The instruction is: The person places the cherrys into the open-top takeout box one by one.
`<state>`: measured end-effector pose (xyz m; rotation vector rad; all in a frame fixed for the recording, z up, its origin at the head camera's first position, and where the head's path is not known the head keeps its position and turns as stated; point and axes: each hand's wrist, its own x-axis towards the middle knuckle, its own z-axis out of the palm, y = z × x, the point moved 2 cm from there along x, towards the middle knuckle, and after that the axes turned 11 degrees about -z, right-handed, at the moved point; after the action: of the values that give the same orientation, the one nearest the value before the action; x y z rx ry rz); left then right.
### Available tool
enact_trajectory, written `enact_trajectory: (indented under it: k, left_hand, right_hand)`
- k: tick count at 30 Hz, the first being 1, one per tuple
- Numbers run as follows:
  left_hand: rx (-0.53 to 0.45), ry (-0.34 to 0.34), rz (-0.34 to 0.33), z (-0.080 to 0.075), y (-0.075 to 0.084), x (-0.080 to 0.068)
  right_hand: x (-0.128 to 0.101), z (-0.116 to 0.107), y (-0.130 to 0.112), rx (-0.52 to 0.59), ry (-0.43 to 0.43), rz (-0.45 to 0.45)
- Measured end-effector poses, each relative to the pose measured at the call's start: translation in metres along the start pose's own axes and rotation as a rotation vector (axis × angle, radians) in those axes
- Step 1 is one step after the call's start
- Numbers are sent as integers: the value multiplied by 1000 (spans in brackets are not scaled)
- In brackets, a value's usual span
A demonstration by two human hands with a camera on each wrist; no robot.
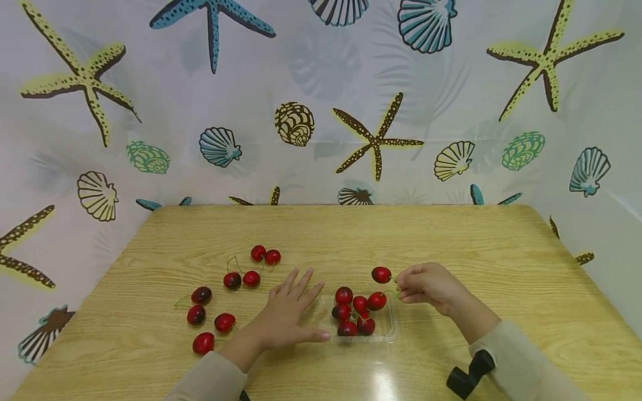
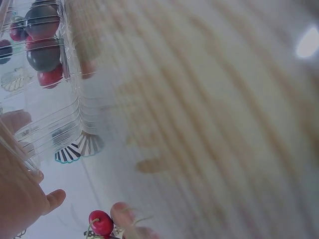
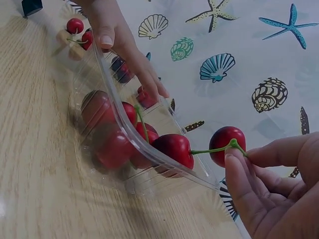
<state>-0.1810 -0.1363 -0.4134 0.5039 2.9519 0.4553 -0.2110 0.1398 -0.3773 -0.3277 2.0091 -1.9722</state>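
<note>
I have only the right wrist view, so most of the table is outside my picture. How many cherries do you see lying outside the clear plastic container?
Observer: In the head view, eight cherries show on the table, left of the clear plastic container.
Operator: Thank you. I see the left hand only in part; how is it?
Observer: It is spread wide.
Operator: And what is at the right sleeve?
Observer: A black piece sits at its cuff.

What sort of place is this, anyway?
Probably a screened-off indoor work area, though the wider room is hidden: a starfish-and-seashell-print curtain surrounds three sides of a wooden table, which holds cherries in a clear plastic tray.
</note>
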Motion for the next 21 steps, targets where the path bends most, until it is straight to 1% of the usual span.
enact_trajectory:
  k: [6, 14, 21]
  left_hand:
    - [-9, -12, -2, -1, 1, -1]
    - [-1, -14, -1, -1, 1, -2]
    - [-7, -13, -1, -1, -1, -2]
  right_hand:
    - [6, 1, 4, -46, -22, 42]
    - [11, 3, 6, -117, -57, 58]
    - [15, 7, 9, -141, -68, 70]
